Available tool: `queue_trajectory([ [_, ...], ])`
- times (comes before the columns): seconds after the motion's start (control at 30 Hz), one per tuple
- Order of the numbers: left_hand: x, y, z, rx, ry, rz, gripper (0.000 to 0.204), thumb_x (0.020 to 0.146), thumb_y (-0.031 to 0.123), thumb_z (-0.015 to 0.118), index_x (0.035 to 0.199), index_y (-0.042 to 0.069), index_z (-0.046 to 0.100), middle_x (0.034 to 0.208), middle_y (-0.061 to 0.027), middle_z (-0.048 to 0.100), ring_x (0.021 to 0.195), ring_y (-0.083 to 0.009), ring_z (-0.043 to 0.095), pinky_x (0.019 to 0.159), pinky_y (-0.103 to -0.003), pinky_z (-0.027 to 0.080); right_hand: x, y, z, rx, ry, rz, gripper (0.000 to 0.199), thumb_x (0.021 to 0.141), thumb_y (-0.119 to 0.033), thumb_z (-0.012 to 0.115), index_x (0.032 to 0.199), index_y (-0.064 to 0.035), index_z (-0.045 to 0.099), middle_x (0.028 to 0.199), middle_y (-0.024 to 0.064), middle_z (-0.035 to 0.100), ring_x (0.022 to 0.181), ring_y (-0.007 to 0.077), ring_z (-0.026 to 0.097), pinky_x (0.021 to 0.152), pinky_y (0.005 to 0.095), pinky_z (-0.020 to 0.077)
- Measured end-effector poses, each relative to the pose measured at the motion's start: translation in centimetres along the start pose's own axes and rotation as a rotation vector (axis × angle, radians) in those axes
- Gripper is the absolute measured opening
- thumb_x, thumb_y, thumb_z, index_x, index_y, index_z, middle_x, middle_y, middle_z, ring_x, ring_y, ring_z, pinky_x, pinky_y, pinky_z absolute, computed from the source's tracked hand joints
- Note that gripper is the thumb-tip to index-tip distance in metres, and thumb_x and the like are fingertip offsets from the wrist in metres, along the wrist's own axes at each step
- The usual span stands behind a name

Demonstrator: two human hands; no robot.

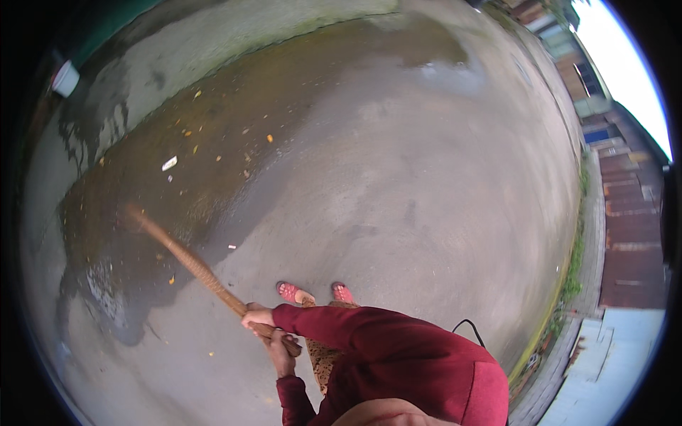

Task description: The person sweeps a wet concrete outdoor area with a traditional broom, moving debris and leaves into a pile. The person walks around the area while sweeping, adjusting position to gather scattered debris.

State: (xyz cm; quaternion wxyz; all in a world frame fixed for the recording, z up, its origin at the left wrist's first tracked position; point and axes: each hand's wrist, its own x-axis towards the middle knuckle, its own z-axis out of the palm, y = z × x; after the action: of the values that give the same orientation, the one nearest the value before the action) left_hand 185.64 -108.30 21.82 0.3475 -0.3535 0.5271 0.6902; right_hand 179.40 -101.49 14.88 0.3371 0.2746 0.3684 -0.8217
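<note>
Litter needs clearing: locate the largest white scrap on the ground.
In the head view, the white scrap lies upper left on the wet patch, beyond the brown stick.

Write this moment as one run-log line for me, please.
Left hand: grips long brown stick near its close end; Right hand: grips it farther along; Stick's far end: blurred, over puddle; Footwear: red sandals

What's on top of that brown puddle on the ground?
Yellow bits, probably leaves, and a white scrap show on the puddle; the far end of the long brown tool blurs over it. Anything beneath its murky surface is hidden.
</note>
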Motion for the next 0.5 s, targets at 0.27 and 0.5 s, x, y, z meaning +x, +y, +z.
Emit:
queue_trajectory([
  [0.27,-4.7,2.7,13.9,0.681,-0.846,-0.151,0.057,0.084,0.02,0.052,0.134,0.012,0.026,0.098,-0.0067,0.049,0.083,-0.014,0.051,0.068,-0.027,0.046,-19.9,-6.7,-18.7,0.506,0.43,-0.428,0.017,0.075,-0.019,0.057,0.078,-0.0021,0.056,0.073,0.0103,0.057,0.056,0.022,0.059,0.055,0.0357,0.0479],
  [0.5,3.0,2.5,5.4,0.771,-0.294,0.164,0.049,0.081,0.016,0.049,0.127,0.009,0.036,0.085,-0.0088,0.059,0.068,-0.0149,0.056,0.065,-0.029,0.046,-27.3,-13.6,-40.1,0.524,0.808,-0.502,0.009,0.074,-0.012,0.046,0.07,-0.0037,0.047,0.059,0.0061,0.048,0.049,0.019,0.05,0.047,0.0308,0.0447],
])
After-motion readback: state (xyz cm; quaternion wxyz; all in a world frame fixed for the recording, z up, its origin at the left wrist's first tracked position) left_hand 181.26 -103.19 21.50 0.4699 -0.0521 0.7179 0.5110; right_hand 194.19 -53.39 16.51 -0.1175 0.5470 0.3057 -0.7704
